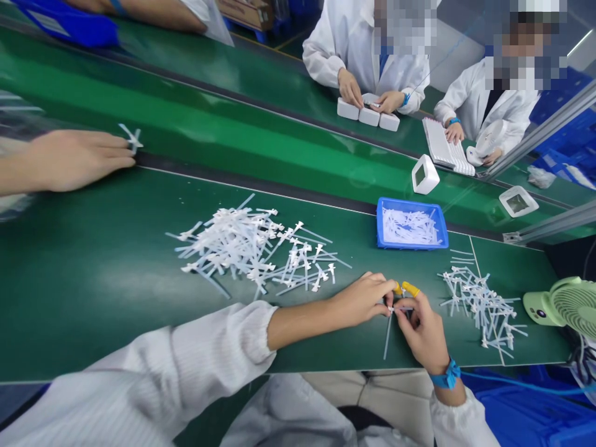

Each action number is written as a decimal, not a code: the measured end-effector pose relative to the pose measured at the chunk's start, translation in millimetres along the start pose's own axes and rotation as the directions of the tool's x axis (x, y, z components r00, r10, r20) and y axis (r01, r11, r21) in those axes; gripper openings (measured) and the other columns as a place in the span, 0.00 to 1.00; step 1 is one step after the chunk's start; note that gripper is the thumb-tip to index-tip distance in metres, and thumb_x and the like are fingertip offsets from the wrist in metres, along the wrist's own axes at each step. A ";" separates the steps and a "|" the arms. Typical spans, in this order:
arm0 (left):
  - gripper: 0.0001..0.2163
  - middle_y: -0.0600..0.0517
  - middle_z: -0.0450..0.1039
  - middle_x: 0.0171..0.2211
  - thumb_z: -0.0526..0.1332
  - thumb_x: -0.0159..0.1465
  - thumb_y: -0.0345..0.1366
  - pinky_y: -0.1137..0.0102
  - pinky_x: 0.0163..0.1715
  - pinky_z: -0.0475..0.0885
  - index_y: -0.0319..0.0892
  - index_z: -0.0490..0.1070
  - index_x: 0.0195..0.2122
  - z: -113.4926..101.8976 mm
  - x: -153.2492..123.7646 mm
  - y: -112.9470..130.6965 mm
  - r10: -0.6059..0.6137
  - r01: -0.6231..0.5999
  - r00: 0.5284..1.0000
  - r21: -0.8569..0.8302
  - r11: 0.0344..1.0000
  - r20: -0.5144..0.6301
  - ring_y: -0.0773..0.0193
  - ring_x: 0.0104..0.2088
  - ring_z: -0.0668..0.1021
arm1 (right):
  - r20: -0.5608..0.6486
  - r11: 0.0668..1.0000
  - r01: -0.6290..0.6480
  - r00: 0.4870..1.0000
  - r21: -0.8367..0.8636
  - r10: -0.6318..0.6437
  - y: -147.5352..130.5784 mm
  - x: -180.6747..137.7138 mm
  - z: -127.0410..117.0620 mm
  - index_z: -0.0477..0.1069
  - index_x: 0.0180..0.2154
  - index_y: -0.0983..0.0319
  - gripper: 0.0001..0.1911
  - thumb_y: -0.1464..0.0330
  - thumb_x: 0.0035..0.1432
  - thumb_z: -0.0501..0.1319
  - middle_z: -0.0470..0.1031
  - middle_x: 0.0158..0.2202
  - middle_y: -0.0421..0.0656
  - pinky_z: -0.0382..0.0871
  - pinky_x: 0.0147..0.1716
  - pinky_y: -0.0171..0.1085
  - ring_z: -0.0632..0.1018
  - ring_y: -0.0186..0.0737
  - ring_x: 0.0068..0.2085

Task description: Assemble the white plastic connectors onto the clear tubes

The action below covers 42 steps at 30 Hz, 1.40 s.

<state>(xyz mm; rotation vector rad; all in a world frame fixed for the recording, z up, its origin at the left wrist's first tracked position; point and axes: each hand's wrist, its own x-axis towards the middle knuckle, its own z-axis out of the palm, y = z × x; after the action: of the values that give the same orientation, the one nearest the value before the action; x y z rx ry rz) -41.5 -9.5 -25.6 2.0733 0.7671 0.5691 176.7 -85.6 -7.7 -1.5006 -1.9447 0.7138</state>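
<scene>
Close to the table's front edge, my left hand (pixel 361 301) and my right hand (pixel 426 332) meet with fingertips pinched on one small white plastic connector (pixel 391 310). A thin translucent strip (pixel 387 338) hangs from it toward me. Yellow finger cots (pixel 410 288) cover fingertips, and a blue wristband (pixel 446 375) circles my right wrist. Left of my hands spreads a large pile of white connectors with pale strips (pixel 233 239). A smaller pile of similar pieces (pixel 479 301) lies to the right. My fingers partly hide the held piece.
Behind my hands stands a blue tray (pixel 379 233) of pale strips. A green fan (pixel 540 308) is at right. White devices (pixel 426 176) sit on the green conveyor (pixel 279 139). A co-worker's hand (pixel 79 158) reaches in at left; other people work across the belt.
</scene>
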 end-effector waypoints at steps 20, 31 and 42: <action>0.11 0.51 0.80 0.42 0.73 0.68 0.31 0.64 0.52 0.66 0.44 0.69 0.41 1.4 -0.2 -0.6 0.048 -0.048 0.998 0.007 0.999 -0.030 0.54 0.50 0.79 | 0.078 0.994 0.090 0.993 -0.057 -0.086 -4.6 6.7 -9.8 0.72 0.50 0.56 0.06 0.68 0.73 0.60 0.86 0.39 0.41 0.78 0.37 0.37 0.85 0.41 0.35; 0.11 0.51 0.80 0.42 0.73 0.68 0.32 0.64 0.50 0.66 0.44 0.69 0.41 6.3 3.0 -9.2 0.089 -0.088 0.995 0.023 0.996 -0.046 0.54 0.50 0.79 | 0.193 0.989 0.092 0.979 -0.113 -0.069 -11.9 15.0 -16.9 0.68 0.54 0.55 0.11 0.70 0.72 0.59 0.85 0.37 0.40 0.79 0.39 0.39 0.85 0.43 0.36; 0.20 0.52 0.80 0.40 0.76 0.65 0.30 0.64 0.47 0.66 0.45 0.62 0.44 3.1 4.2 1.8 0.024 -0.023 0.998 0.009 1.000 -0.050 0.53 0.47 0.80 | 0.196 0.976 0.127 0.976 -0.176 -0.092 -17.4 21.0 -22.4 0.74 0.46 0.57 0.02 0.68 0.73 0.64 0.81 0.48 0.48 0.82 0.48 0.45 0.85 0.49 0.47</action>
<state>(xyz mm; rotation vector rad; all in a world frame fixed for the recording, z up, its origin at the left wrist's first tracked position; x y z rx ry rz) -36.0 -9.1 -25.4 2.0855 0.7763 0.6344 177.0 -67.7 22.7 -1.4642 -2.2727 0.6582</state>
